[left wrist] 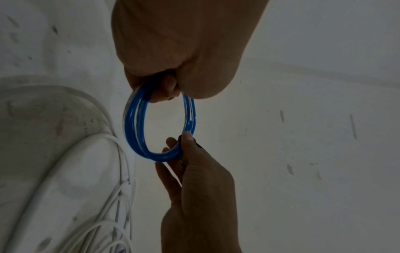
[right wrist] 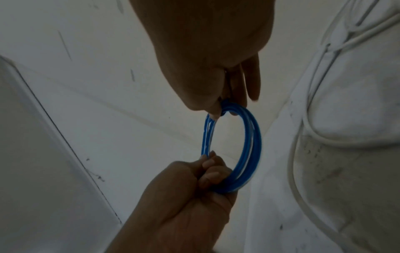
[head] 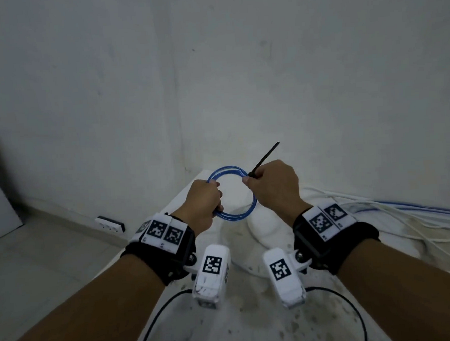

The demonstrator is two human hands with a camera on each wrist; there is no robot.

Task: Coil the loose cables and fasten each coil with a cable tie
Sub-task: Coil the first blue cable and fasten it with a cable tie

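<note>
A blue cable coil of a few loops hangs upright in the air between my hands, above a white table. My left hand grips the coil's left side with curled fingers. My right hand pinches the coil's right side together with a black cable tie, whose free tail sticks up and to the right. In the left wrist view the coil runs from my left fingers down to my right hand. The right wrist view shows the coil from the other side.
Loose white and blue cables lie in a tangle on the table's right side. A white rounded object sits under the coil. A wall socket strip lies on the floor at left. Bare walls meet in a corner straight ahead.
</note>
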